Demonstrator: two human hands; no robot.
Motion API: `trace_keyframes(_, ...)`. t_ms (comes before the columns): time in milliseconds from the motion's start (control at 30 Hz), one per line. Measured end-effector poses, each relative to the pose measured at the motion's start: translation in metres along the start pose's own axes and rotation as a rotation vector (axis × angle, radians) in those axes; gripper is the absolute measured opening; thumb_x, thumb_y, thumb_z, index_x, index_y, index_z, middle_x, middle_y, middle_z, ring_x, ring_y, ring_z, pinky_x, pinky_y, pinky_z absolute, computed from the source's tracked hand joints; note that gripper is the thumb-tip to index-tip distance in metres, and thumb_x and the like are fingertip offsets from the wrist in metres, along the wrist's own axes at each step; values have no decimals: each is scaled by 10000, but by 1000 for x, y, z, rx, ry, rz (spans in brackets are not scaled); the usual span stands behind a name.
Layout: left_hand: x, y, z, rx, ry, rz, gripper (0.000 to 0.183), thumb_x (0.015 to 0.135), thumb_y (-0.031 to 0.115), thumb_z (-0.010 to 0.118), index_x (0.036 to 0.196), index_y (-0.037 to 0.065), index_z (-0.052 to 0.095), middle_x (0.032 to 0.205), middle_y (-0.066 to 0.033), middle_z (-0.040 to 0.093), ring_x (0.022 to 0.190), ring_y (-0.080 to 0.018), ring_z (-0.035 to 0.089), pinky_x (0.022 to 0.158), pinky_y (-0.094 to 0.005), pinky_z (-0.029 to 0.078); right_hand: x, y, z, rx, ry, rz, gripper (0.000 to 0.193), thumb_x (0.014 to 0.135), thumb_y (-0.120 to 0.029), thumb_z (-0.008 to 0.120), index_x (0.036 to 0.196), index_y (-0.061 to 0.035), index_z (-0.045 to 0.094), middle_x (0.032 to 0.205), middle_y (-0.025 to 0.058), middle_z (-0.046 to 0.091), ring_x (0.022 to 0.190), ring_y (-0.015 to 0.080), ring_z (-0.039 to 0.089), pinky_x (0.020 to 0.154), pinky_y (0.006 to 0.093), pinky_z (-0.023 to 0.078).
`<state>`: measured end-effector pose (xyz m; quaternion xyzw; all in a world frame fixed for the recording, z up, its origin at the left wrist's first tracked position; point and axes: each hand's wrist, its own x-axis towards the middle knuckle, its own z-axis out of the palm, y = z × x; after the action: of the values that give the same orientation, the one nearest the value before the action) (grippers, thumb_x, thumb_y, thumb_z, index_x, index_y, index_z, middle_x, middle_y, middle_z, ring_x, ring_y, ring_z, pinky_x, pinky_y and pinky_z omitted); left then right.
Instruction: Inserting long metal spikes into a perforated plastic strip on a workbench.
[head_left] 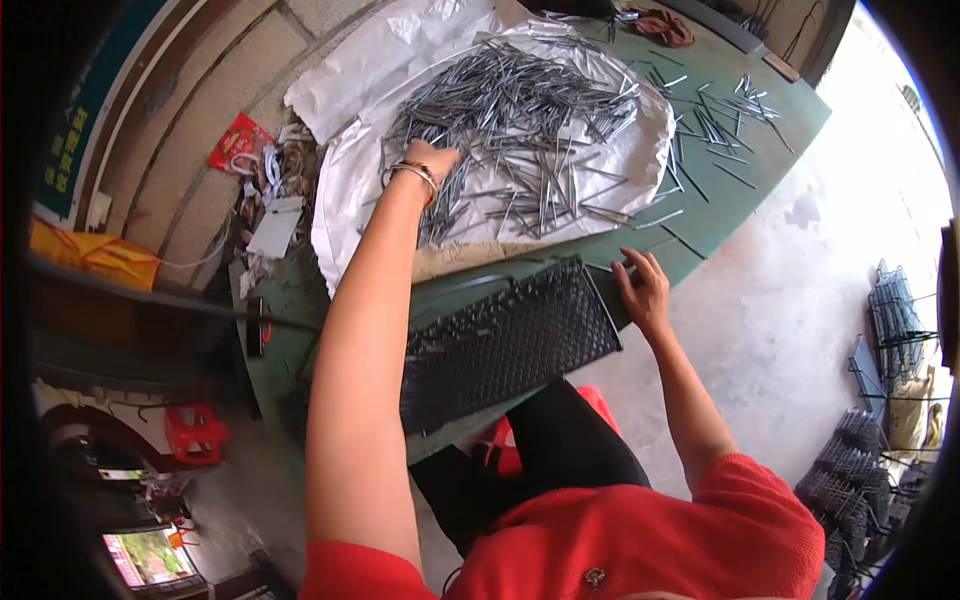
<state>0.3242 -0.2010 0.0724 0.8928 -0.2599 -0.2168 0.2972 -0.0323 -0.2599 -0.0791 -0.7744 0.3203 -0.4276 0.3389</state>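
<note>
My left hand, with bangles at the wrist, reaches onto the left side of a big pile of thin grey metal rods. Its fingers look curled down among the rods; what they hold, if anything, is hidden. The pile lies on a crumpled white sheet. Close to me, a black mesh panel with a row of short upright pieces along its far side lies tilted at the table's near edge, above my lap. Just off its right end hovers my right hand, fingers bent and apart, with nothing visible in it.
Loose rods are scattered on the green table at the right. A brown cloth lies at the far edge. Scraps and a red packet sit at the left. Dark wire racks are stacked on the floor at the right.
</note>
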Motion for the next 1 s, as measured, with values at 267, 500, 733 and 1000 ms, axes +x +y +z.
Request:
trace_keyframes(267,132,-38,9,168,152,-171,745,722,460,629,1196,-104,517,1253,-255,525,1154,-345,531,964,-380,410,1,6,7,-73,24,128,243,758,-98,732,981,-51,647,747,81,561,523,172,536,502,283,442)
trace_keyframes(500,239,-26,46,450,167,-214,936,701,748,484,1223,-27,545,1322,-233,472,1235,-346,459,1012,-429,367,8,3,9,-175,-11,112,216,739,-48,725,940,-35,647,790,119,602,619,232,587,544,305,470)
trace_keyframes(733,236,31,109,703,160,-85,1173,667,823,446,1436,-23,183,1492,-252,145,1388,-377,103,1089,-514,99,10,5,9,-240,-19,137,205,731,-15,718,922,-22,644,783,125,612,622,237,591,550,306,475)
trace_keyframes(1000,295,37,110,768,-245,-56,1017,678,811,427,1360,57,406,1406,-157,401,1308,-333,365,1054,-497,252,12,4,11,-220,-18,103,188,749,21,683,929,-10,637,793,132,616,642,230,597,563,296,478)
